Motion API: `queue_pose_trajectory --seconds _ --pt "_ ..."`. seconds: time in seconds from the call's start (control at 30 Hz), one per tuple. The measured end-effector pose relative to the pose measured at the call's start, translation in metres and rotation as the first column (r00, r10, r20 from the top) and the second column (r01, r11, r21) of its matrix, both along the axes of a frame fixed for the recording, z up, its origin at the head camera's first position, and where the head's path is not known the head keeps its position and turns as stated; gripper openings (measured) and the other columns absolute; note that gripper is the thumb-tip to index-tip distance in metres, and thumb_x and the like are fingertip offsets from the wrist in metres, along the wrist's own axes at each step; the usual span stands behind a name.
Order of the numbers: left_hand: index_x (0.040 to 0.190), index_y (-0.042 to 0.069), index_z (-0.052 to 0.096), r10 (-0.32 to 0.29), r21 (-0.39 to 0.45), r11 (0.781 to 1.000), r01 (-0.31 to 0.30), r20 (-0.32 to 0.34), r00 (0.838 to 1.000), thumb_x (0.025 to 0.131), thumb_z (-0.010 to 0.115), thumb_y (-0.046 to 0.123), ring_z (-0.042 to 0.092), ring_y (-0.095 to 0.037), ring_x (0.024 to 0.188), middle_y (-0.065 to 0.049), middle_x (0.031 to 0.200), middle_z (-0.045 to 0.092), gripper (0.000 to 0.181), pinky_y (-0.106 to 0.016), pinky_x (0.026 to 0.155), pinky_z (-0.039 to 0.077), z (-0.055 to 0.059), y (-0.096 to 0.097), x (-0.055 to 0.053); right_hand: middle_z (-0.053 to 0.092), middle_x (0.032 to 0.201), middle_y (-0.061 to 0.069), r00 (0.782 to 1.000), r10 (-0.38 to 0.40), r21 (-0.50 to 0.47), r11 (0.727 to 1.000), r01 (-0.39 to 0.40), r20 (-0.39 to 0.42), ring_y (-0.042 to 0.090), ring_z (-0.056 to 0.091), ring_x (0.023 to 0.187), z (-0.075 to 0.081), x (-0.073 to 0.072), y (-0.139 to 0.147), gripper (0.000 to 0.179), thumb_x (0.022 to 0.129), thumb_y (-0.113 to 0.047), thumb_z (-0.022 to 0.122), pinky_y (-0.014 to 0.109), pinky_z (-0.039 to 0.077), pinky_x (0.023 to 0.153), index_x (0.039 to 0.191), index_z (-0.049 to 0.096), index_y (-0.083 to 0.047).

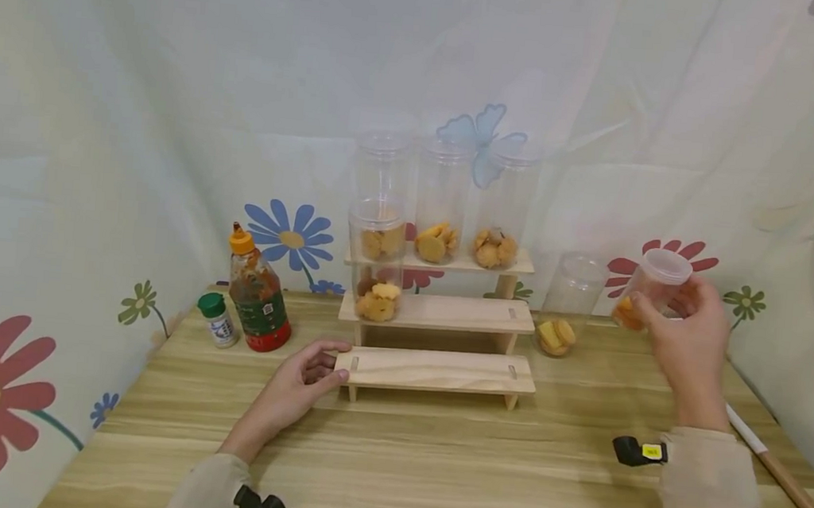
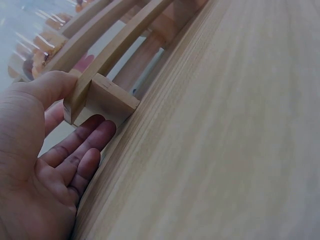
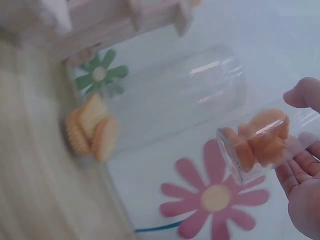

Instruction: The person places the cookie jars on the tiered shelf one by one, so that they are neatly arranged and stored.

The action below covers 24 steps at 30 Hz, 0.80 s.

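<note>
My right hand grips a clear jar near its lidded top, tilted and raised off the table at the right. Orange-brown cookies lie in its bottom in the right wrist view. With thumb and index finger my left hand pinches the left end of the three-tier wooden rack's lowest step; its other fingers curl loosely beside the leg in the left wrist view. The middle step carries one cookie jar at its left end. On the top step several cookie jars stand in a row.
Another clear jar with pale cookies stands on the table right of the rack. At the left are a sauce bottle with an orange cap and a green-capped shaker. A stick lies along the right edge, with a flowered curtain behind.
</note>
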<state>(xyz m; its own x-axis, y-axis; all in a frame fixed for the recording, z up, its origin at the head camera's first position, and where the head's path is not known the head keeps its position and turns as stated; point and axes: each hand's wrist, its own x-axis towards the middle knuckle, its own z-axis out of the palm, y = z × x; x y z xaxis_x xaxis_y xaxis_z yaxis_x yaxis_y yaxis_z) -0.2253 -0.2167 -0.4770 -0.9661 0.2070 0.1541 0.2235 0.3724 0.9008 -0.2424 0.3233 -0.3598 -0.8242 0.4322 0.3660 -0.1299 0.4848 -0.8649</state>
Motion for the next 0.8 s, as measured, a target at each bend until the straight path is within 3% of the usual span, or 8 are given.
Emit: queue_pose_trajectory --seconds 0.17,0.33,0.53,0.67,0.8 --pt "0.149 0.018 0.068 -0.009 0.003 1.000 0.009 0.015 1.000 0.108 0.078 0.027 0.068 -0.024 0.117 -0.010 0.125 0.075 0.043 -0.029 0.100 0.056 -0.002 0.003 0.000 0.067 0.130 -0.014 0.992 0.070 0.070 0.996 -0.063 -0.102 -0.001 0.062 0.110 0.025 0.013 -0.011 0.063 0.098 -0.020 0.088 0.010 0.048 0.092 0.155 0.062 -0.011" --pt "0.149 0.020 0.068 0.000 0.014 1.000 -0.001 0.034 0.999 0.107 0.079 0.028 0.068 -0.023 0.118 -0.007 0.126 0.076 0.043 -0.030 0.103 0.055 -0.003 0.006 -0.003 0.070 0.122 -0.020 0.958 0.219 0.150 0.970 -0.193 -0.183 -0.001 0.066 0.109 0.041 0.019 -0.032 0.060 0.096 -0.010 0.089 0.012 0.047 0.085 0.151 0.064 -0.008" --pt "0.149 0.022 0.068 -0.010 0.007 1.000 0.010 0.028 1.000 0.108 0.078 0.028 0.068 -0.024 0.119 -0.007 0.126 0.076 0.043 -0.036 0.106 0.055 -0.002 0.004 -0.003 0.072 0.122 -0.013 0.911 0.360 0.217 0.923 -0.318 -0.199 0.004 0.068 0.109 0.054 0.013 -0.072 0.065 0.092 -0.005 0.092 0.011 0.050 0.094 0.151 0.064 -0.006" --pt "0.148 0.022 0.068 0.001 0.005 1.000 -0.001 0.034 0.999 0.108 0.078 0.029 0.068 -0.024 0.119 -0.007 0.126 0.075 0.042 -0.037 0.106 0.055 -0.001 0.001 -0.001 0.073 0.129 0.005 0.880 0.452 0.219 0.883 -0.416 -0.150 0.019 0.072 0.117 0.058 0.003 -0.104 0.066 0.094 -0.009 0.092 0.014 0.049 0.103 0.152 0.062 -0.004" --pt "0.148 0.022 0.068 0.012 0.000 1.000 -0.012 0.039 0.999 0.107 0.079 0.029 0.069 -0.023 0.118 -0.007 0.126 0.076 0.042 -0.037 0.105 0.055 -0.001 -0.001 0.000 0.074 0.135 0.017 0.858 0.504 0.205 0.854 -0.478 -0.102 0.034 0.073 0.125 0.056 -0.007 -0.136 0.066 0.096 -0.016 0.092 0.035 0.055 0.112 0.152 0.060 -0.002"
